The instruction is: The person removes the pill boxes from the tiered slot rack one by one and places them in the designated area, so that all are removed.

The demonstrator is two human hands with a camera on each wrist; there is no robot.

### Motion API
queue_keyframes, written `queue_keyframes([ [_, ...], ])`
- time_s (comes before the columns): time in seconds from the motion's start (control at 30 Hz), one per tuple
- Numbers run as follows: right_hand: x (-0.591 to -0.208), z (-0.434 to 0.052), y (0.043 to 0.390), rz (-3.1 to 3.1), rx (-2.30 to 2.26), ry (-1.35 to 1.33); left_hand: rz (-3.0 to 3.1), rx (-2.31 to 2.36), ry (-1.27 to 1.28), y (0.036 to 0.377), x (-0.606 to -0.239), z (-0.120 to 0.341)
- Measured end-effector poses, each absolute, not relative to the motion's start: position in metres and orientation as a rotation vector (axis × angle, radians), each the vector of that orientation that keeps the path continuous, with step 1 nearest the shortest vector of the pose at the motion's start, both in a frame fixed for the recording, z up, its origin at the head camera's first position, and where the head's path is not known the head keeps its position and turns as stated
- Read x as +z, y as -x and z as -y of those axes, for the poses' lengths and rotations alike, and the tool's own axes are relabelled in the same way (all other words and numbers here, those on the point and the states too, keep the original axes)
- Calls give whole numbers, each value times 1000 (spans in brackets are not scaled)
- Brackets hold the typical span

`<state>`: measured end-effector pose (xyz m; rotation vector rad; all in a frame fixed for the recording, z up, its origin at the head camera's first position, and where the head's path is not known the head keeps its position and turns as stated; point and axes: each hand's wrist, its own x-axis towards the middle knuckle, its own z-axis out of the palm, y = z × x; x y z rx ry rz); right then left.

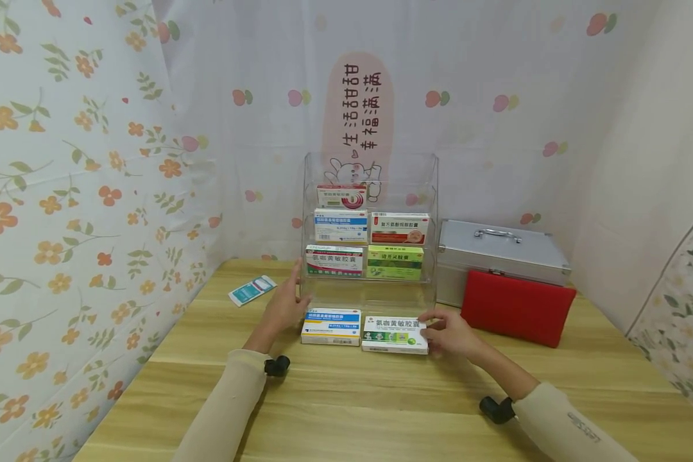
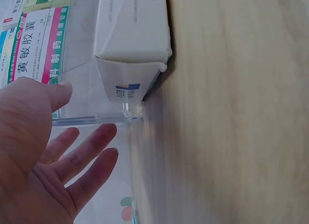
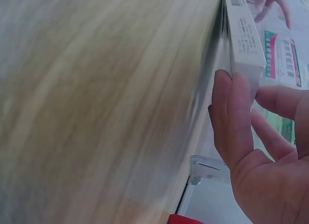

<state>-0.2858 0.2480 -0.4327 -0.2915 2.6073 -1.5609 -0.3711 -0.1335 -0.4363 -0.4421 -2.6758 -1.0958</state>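
A clear tiered display rack (image 1: 371, 292) stands on the table with medicine boxes on its tiers. At its lowest front lie a blue-and-white medicine box (image 1: 330, 324) and, to the right, a white-and-green medicine box (image 1: 394, 333). My right hand (image 1: 453, 333) pinches the right end of the white-and-green box; in the right wrist view its fingers (image 3: 240, 113) lie against that end. My left hand (image 1: 283, 305) is at the rack's left side, fingers spread. In the left wrist view the left hand (image 2: 63, 156) is near the rack's edge, apart from the blue-and-white box (image 2: 130, 45).
Higher on the rack stand a red-and-white box (image 1: 341, 197), a green box (image 1: 395, 263) and several others. A teal-and-white packet (image 1: 252, 290) lies at the left. To the right are a silver case (image 1: 502, 247) and a red pouch (image 1: 516, 308) leaning on it.
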Motion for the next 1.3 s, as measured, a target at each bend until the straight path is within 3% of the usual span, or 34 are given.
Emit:
queue_keyframes([
  [1.3, -435, -245, 291, -2553, -1508, 214, 2546, -1227, 693, 386, -439, 146],
])
